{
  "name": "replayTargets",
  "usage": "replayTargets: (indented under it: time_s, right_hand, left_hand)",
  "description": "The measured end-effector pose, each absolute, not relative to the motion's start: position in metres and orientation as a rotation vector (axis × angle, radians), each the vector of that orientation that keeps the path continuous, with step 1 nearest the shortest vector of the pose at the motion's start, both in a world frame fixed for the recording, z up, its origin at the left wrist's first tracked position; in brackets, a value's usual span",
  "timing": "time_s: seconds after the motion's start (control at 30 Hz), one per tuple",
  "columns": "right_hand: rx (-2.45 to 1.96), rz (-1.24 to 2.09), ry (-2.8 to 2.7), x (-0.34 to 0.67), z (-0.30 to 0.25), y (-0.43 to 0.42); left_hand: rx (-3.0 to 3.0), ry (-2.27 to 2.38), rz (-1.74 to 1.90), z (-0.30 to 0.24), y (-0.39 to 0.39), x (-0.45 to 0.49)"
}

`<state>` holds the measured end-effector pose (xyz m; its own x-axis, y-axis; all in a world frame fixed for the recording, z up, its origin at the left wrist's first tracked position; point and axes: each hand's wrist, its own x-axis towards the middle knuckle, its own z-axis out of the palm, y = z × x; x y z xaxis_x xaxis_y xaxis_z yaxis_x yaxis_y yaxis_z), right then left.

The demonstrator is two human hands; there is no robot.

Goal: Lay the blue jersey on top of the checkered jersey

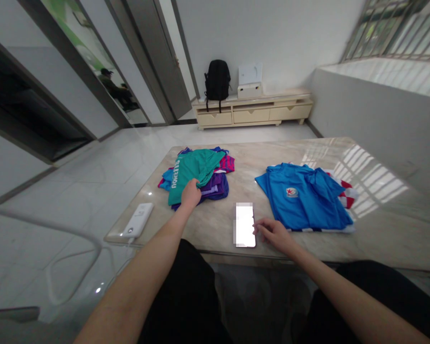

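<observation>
On the left of the table lies a loose pile of sports shirts, topped by a green shirt (195, 165) with white lettering. My left hand (191, 193) is closed on the green shirt's near edge. Purple and pink clothes (220, 184) show beneath it. A phone (245, 225) with a bright white screen rests flat near the table's front edge. Beside its right edge, my right hand (272, 231) holds nothing, its fingers loosely bent and apart; whether a fingertip touches the phone I cannot tell. Further right lies a flat stack with a blue shirt (304, 198) on top.
A white power bank (138, 220) with a cable sits at the left corner of the marble table (215, 227). Against the far wall, a low cabinet (254, 112) bears a black backpack (218, 81) and a white box (250, 76). A seated person (116, 88) appears at the far left.
</observation>
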<state>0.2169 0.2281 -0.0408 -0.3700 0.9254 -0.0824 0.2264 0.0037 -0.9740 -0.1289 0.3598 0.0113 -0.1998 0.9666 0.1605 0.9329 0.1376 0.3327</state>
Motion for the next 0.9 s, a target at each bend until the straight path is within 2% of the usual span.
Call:
replayTargets:
  time_s: [0.43, 0.9]
  right_hand:
    - [-1.284, 1.382, -1.534, 0.218, -0.054, 0.232]
    - [-1.13, 1.473, -1.679, 0.218, -0.046, 0.229]
  left_hand:
    - [1.961, 2.247, 0.555, 0.008, 0.361, -0.131]
    - [1.989, 2.226, 0.425, 0.01, 0.361, -0.132]
